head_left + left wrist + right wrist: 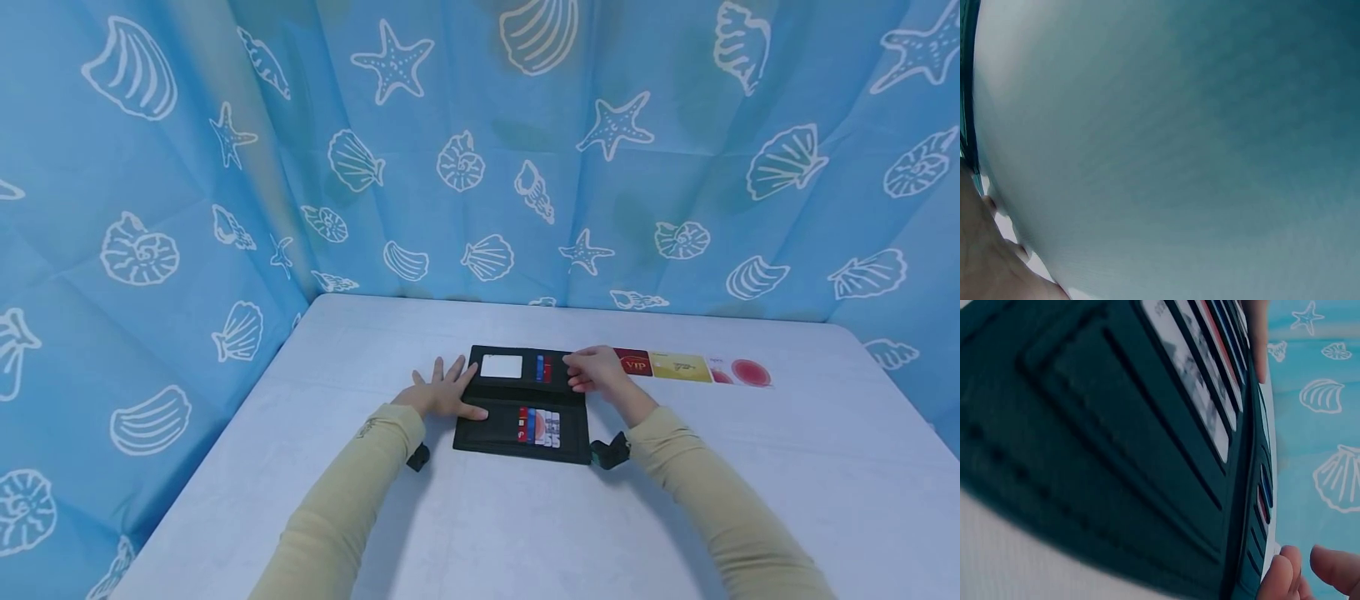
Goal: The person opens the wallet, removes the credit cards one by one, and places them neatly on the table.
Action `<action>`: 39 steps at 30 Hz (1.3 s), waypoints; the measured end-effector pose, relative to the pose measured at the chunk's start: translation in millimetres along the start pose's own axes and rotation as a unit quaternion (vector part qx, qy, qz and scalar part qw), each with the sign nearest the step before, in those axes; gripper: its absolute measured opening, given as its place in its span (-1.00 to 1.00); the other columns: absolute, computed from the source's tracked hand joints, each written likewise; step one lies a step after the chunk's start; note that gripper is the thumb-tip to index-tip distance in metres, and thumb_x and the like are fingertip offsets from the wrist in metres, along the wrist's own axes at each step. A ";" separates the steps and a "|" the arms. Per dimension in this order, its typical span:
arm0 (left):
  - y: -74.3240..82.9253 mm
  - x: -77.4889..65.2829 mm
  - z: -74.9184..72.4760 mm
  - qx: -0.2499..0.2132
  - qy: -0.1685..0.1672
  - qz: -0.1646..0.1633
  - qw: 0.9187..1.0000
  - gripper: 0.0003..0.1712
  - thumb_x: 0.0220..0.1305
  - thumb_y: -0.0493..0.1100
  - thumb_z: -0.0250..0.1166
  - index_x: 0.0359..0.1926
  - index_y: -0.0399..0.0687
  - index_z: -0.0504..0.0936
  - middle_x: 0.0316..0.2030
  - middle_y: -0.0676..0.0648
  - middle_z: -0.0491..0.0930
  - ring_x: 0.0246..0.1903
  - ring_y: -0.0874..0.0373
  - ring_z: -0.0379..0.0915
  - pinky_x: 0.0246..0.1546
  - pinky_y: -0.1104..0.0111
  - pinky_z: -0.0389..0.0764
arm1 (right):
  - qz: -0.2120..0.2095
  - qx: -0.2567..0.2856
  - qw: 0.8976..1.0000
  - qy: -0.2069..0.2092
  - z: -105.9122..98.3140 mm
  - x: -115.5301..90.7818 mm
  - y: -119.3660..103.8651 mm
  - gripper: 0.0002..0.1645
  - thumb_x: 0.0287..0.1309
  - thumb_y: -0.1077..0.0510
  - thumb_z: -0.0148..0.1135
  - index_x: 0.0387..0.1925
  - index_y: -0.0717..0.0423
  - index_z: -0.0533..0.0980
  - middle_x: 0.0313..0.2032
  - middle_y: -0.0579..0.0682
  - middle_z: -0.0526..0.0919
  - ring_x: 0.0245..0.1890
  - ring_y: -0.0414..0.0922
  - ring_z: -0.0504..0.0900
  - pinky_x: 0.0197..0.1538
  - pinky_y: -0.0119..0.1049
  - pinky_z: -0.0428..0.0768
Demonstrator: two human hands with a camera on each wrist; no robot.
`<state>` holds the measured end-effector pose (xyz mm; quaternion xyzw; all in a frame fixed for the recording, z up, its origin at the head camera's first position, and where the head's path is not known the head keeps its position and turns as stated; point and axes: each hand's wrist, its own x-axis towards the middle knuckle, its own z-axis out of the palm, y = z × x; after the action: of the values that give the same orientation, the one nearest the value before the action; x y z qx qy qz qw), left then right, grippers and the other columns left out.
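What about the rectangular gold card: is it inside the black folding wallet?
No, the rectangular gold card lies on the white table, outside the black folding wallet.

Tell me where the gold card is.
In the head view, the gold card lies right of the wallet, between the red VIP card and the pink-patterned card.
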<state>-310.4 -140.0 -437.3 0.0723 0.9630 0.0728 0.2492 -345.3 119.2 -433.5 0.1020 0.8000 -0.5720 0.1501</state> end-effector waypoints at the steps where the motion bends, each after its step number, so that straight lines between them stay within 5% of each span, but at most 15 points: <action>1: 0.0 -0.3 -0.2 0.000 0.000 0.001 1.000 0.08 0.07 0.43 0.08 0.43 0.24 -0.29 0.44 0.01 -0.42 0.38 -0.11 -0.65 0.25 -0.20 -0.42 | 0.002 0.001 1.000 -0.002 1.4 0.2 0.2 -0.50 0.25 0.10 0.08 0.09 0.37 0.33 -0.44 0.03 0.51 -0.63 -0.24 0.53 -0.45 -0.45 0.58; 19: -1.5 0.6 0.3 -0.011 0.008 0.003 1.000 0.11 0.02 0.46 0.11 0.43 0.25 -0.25 0.44 0.00 -0.38 0.38 -0.13 -0.63 0.23 -0.22 -0.41 | 0.066 0.019 0.995 -0.075 16.8 2.0 -4.1 -0.61 0.23 0.13 0.11 -0.06 0.39 0.42 -0.59 0.01 0.55 -0.60 -0.18 0.65 -0.38 -0.37 0.62; 39: 0.3 -0.9 -0.9 -0.004 0.011 0.003 1.000 0.10 0.02 0.46 0.10 0.43 0.23 -0.24 0.44 -0.01 -0.39 0.38 -0.13 -0.61 0.24 -0.22 -0.40 | 0.108 0.025 0.993 -0.052 24.3 7.0 -6.8 -0.75 0.27 0.15 0.04 -0.16 0.29 0.42 -0.66 -0.05 0.53 -0.71 -0.24 0.58 -0.51 -0.44 0.58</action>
<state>-310.0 -139.9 -436.0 0.0731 0.9653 0.0785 0.2383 -351.2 93.9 -437.4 0.1617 0.7608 -0.5770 0.2492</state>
